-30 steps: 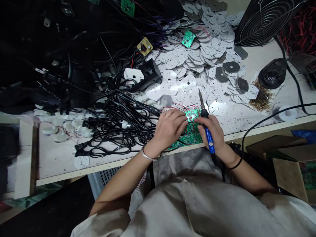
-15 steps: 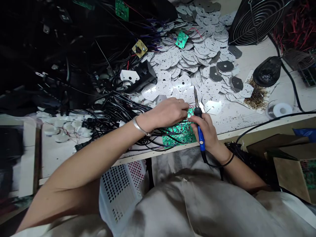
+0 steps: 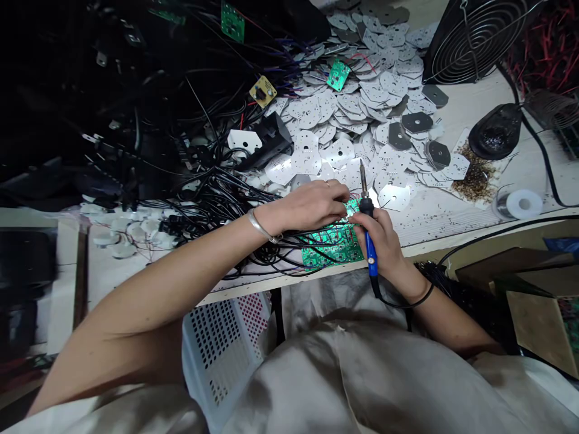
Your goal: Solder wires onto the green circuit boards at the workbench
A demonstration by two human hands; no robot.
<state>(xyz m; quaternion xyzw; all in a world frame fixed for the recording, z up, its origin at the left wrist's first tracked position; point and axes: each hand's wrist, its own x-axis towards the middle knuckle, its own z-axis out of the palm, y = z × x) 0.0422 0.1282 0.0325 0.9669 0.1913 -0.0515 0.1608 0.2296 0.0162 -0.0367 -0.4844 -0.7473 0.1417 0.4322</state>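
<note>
My right hand (image 3: 382, 238) holds a blue soldering iron (image 3: 370, 247) between thumb and fingers, its metal tip pointing up and away from me. Close beside it, my left hand (image 3: 319, 205) is bent over the upper part of a green circuit board panel (image 3: 332, 247) at the table's front edge. The left fingers are pinched together; what is between them is too small and too covered to make out. The right thumb and fingertips come close to the left fingertips over the board. Black cables (image 3: 271, 244) run across the panel and under my left wrist.
White, flat plates (image 3: 344, 108) lie heaped behind my hands. A fan (image 3: 479, 42) stands at the back right, near a black dish (image 3: 496, 131) and a solder spool (image 3: 523, 205). Black cords pile up at left. A plastic basket (image 3: 217, 337) sits below the table edge.
The whole view has shifted slightly, so things appear a little further right. Both hands stay over the board in nearly the same pose, with the soldering iron still in my right hand.
</note>
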